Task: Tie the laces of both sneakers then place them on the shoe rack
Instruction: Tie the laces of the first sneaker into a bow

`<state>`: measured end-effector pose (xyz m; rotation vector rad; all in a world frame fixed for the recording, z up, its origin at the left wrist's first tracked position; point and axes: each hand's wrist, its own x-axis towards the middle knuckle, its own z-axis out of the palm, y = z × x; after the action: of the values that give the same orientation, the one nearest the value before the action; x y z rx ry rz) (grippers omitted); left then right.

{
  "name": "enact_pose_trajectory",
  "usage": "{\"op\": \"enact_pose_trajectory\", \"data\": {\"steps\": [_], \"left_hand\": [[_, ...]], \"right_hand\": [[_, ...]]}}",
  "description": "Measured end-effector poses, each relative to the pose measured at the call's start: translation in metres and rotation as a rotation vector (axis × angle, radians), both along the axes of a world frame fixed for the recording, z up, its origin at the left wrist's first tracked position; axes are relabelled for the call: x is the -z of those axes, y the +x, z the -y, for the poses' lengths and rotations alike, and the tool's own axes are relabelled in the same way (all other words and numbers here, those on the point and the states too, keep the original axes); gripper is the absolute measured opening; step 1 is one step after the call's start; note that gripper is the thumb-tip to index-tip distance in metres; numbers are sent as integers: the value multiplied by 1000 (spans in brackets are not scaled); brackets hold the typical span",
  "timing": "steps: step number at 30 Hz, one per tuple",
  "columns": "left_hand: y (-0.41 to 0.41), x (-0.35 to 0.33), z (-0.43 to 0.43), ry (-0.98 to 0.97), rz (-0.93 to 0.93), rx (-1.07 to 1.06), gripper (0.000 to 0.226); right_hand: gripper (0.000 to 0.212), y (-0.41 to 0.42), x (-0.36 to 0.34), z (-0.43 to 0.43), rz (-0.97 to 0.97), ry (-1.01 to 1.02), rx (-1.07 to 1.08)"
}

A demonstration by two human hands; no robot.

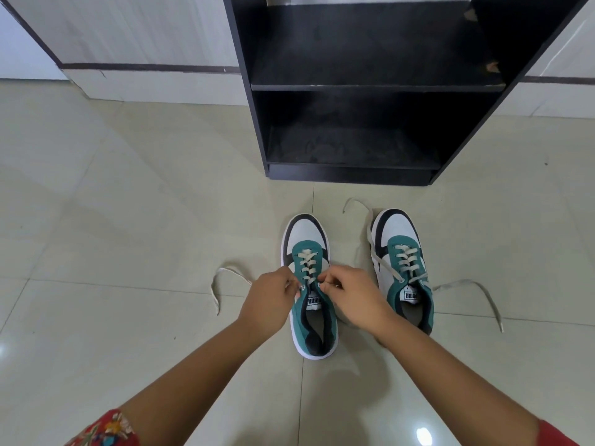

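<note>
Two teal, white and black sneakers stand side by side on the tiled floor, toes toward the black shoe rack [351, 86]. Both my hands are at the top eyelets of the left sneaker [307, 246]. My left hand [273, 294] pinches its left lace, whose loose end [216, 291] trails over the floor to the left. My right hand [352, 296] pinches the lace on the shoe's right side. The right sneaker [402, 252] stands untouched with its laces untied: one end [476, 289] runs out to the right, the other [357, 204] lies past its toe.
The shoe rack stands just beyond the sneakers, its two visible shelves holding nothing. A white wall with a dark stripe [145, 67] runs behind it. Glossy beige floor tiles [112, 204] spread to the left and right.
</note>
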<state>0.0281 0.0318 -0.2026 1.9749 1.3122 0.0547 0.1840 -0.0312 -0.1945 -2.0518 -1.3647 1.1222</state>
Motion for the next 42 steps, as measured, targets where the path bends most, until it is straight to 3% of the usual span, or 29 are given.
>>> {"op": "enact_pose_trajectory", "data": {"steps": [7, 11, 13, 15, 17, 18, 20, 24, 27, 29, 32, 35, 37, 38, 42], "left_hand": [[1, 0, 2, -9, 38, -19, 21], [-6, 4, 1, -1, 92, 8, 9], [-9, 4, 9, -53, 231, -177, 18], [-10, -2, 19, -197, 390, -604, 21], [-7, -8, 24, -574, 442, -908, 23], [-4, -9, 26, -729, 425, -912, 31], [3, -10, 26, -764, 452, -821, 33], [16, -16, 12, -605, 593, -770, 14], [18, -20, 11, -517, 640, -653, 17], [18, -18, 11, -350, 632, -494, 17], [12, -19, 0, -241, 689, -151, 23], [6, -19, -15, 29, 488, 164, 27], [2, -18, -23, 292, 322, 269, 31], [0, -19, -25, 332, 304, 285, 30], [2, -23, -22, 104, 443, 245, 22]], "right_hand": [[26, -3, 8, -2, -100, -43, 104], [11, -4, 8, 4, -50, 7, 75], [13, -7, 7, 12, -30, 117, 146], [21, -7, 9, 21, -66, 155, 351], [27, -4, 12, 22, -194, 1, 485], [30, -4, 14, 21, -314, -91, 492], [20, -8, 13, 15, -561, -127, 562], [18, -16, 12, 5, -668, 10, 583], [12, -18, 12, 5, -689, 6, 613], [11, -17, 9, 4, -719, 27, 586], [17, -17, -2, 2, -792, 73, 374], [31, -14, -21, 2, -732, 116, 205], [32, -9, -35, 3, -712, 181, 198], [30, -6, -41, 5, -716, 207, 197], [26, 10, -69, 7, -684, 229, 81]]}}
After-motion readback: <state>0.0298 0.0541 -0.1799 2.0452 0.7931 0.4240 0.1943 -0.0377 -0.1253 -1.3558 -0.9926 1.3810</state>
